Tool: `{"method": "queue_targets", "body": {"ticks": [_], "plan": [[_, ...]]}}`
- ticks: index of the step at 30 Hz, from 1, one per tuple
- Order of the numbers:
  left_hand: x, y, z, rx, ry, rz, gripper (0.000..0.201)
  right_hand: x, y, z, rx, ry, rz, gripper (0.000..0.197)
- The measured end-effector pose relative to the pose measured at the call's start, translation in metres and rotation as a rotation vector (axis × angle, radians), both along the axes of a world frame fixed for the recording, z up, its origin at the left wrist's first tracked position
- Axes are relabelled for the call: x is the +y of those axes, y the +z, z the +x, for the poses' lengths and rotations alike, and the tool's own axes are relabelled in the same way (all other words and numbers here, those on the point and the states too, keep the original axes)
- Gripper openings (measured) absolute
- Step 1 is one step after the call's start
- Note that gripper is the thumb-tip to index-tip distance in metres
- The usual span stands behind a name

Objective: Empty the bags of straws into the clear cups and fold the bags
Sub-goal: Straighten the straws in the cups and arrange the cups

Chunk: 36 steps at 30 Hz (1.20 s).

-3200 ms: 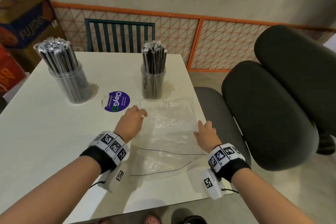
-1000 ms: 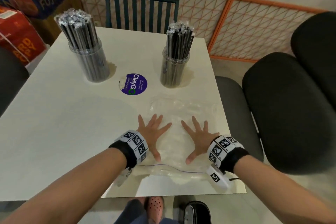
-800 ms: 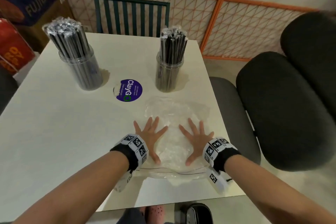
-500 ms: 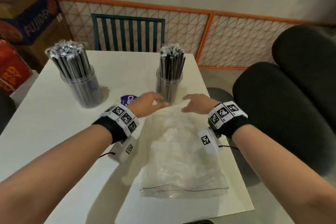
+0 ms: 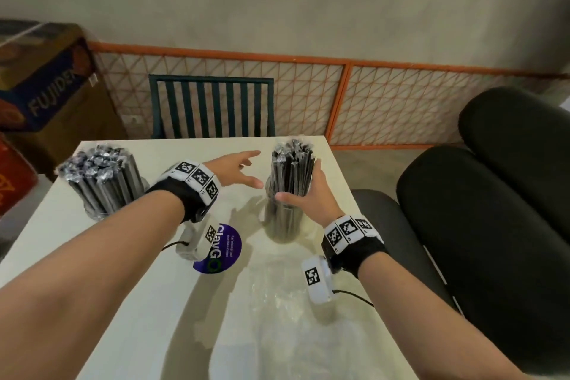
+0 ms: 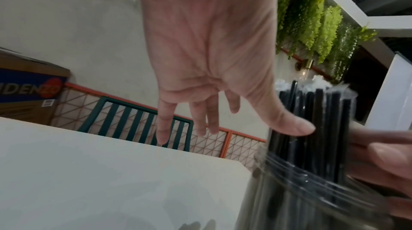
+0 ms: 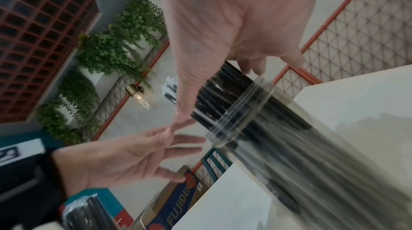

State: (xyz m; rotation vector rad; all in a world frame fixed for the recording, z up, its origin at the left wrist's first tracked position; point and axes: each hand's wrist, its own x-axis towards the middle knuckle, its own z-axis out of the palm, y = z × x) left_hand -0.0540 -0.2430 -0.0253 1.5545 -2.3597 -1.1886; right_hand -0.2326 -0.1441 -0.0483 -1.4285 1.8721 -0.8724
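While the right hand (image 5: 308, 194) curls round the bundle of black wrapped straws (image 5: 291, 170) just above the rim of the right-hand clear plastic cup (image 5: 282, 225), the left hand (image 5: 237, 171) hovers spread and empty just left of it. Packed full, that thin-walled cup looks top-heavy and slick, best steadied low on its wall. Limp and slippery, the empty clear bag (image 5: 296, 318) lies flat on the near white surface (image 5: 123, 287), best pinched at its corners.
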Motion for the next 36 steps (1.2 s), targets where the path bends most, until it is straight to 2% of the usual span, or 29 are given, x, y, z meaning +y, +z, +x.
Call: {"method": "queue_targets", "body": {"ticks": [4, 6, 9, 11, 13, 15, 18, 21, 23, 25, 27, 30, 34, 36], "plan": [[-0.017, -0.004, -0.019, 0.179, -0.1, 0.091, 0.103, -0.019, -0.007, 0.004, 0.117, -0.014, 0.012, 0.123], [-0.018, -0.007, -0.03, 0.284, -0.139, 0.117, 0.105, -0.026, -0.007, 0.002, 0.108, -0.023, 0.005, 0.119], [-0.017, -0.011, -0.045, 0.406, -0.177, 0.138, 0.075, -0.034, -0.006, 0.0, 0.094, -0.02, -0.004, 0.107], [-0.012, -0.009, -0.051, 0.451, -0.174, 0.142, 0.056, -0.035, -0.001, -0.003, 0.045, -0.003, -0.031, 0.087], [-0.011, -0.003, -0.051, 0.485, -0.128, 0.097, 0.047, -0.035, 0.012, -0.011, 0.007, 0.042, -0.054, 0.066], [-0.012, 0.006, -0.048, 0.486, -0.135, 0.048, 0.052, -0.034, 0.03, -0.022, 0.047, 0.125, -0.051, 0.056], [-0.012, 0.018, -0.044, 0.448, -0.202, 0.054, 0.058, -0.034, 0.05, -0.038, 0.168, 0.28, -0.001, 0.057], [-0.006, 0.018, -0.043, 0.324, -0.298, 0.088, 0.063, -0.03, 0.048, -0.042, 0.236, 0.399, 0.144, 0.071], [0.002, 0.012, -0.045, 0.262, -0.298, 0.072, 0.067, -0.023, 0.036, -0.038, 0.213, 0.407, 0.176, 0.081], [0.01, 0.005, -0.047, 0.266, -0.223, 0.02, 0.071, -0.018, 0.022, -0.032, 0.116, 0.336, 0.127, 0.087], [0.015, -0.001, -0.049, 0.32, -0.157, -0.014, 0.066, -0.016, 0.01, -0.027, 0.054, 0.232, 0.062, 0.082], [0.014, 0.001, -0.049, 0.398, -0.095, -0.05, 0.053, -0.019, 0.01, -0.025, 0.067, 0.153, -0.048, 0.063], [0.006, 0.023, -0.043, 0.48, -0.102, -0.089, 0.046, -0.028, 0.034, -0.033, 0.084, 0.172, -0.124, 0.053], [0.006, 0.028, -0.042, 0.417, -0.164, -0.066, 0.052, -0.031, 0.037, -0.037, 0.166, 0.251, -0.073, 0.055]]}}
